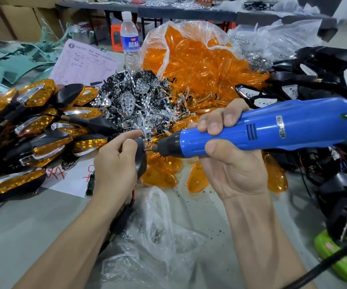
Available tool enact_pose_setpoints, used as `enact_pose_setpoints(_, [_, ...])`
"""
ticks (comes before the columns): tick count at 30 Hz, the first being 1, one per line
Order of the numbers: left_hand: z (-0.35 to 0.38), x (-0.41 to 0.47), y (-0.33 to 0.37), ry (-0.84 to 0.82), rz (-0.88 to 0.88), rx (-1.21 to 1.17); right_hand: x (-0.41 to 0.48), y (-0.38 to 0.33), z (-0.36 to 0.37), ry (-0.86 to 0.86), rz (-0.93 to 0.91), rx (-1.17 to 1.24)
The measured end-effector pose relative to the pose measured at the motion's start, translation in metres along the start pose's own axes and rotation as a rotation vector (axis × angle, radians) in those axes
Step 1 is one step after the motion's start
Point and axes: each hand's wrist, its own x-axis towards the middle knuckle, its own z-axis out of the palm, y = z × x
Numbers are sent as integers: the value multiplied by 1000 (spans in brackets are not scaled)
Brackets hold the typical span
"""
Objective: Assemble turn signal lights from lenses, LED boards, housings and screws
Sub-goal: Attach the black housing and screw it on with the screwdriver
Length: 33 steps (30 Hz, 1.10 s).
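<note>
My left hand (116,161) grips a black turn signal housing (141,157) on edge, its back facing right, with its cable hanging down below the wrist. My right hand (228,147) holds a blue electric screwdriver (272,128) lying sideways, its bit tip touching the housing's back. Finished amber-and-black signals (32,130) are stacked at the left. A heap of chrome reflector and LED pieces (135,101) lies in the middle, behind my left hand. Loose orange lenses (164,172) are spread under the tool, and more fill a clear bag (197,57).
Black housings with wires (331,84) pile up at the right. A water bottle (129,40) and a paper form (85,63) stand behind the parts. Crumpled clear plastic (158,236) lies near the front edge. A green object (343,257) sits at the lower right.
</note>
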Motion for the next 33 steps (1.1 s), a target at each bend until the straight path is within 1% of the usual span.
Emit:
enact_pose_setpoints(3, [0,-1,-1,-12,61,91,2,-3,-1,61,16,6])
enact_pose_setpoints(8, [1,-3,0,78,138,236,6,6,9,282,-40,-21])
enact_pose_setpoints(11, [1,-4,0,99,146,238,7,15,13,450,-83,-40])
enact_pose_setpoints(13, [1,-3,0,118,117,203,6,20,14,561,-80,-23])
enact_pose_setpoints(15, [0,-2,-1,122,94,183,5,22,15,597,-64,-24])
enact_pose_setpoints(17, [0,-1,-2,102,81,154,5,18,14,538,-59,-54])
enact_pose_setpoints(21, [-1,5,-5,43,7,19,6,5,13,299,-9,-64])
enact_pose_setpoints(25, [1,5,-7,17,7,27,4,-4,9,208,15,-36])
enact_pose_setpoints(29, [3,3,-8,20,16,27,4,-3,10,109,9,-111])
enact_pose_setpoints(31, [3,2,-7,20,11,42,3,-3,10,87,5,-109])
enact_pose_setpoints(33, [2,0,-5,7,42,77,3,-5,8,79,-2,-109])
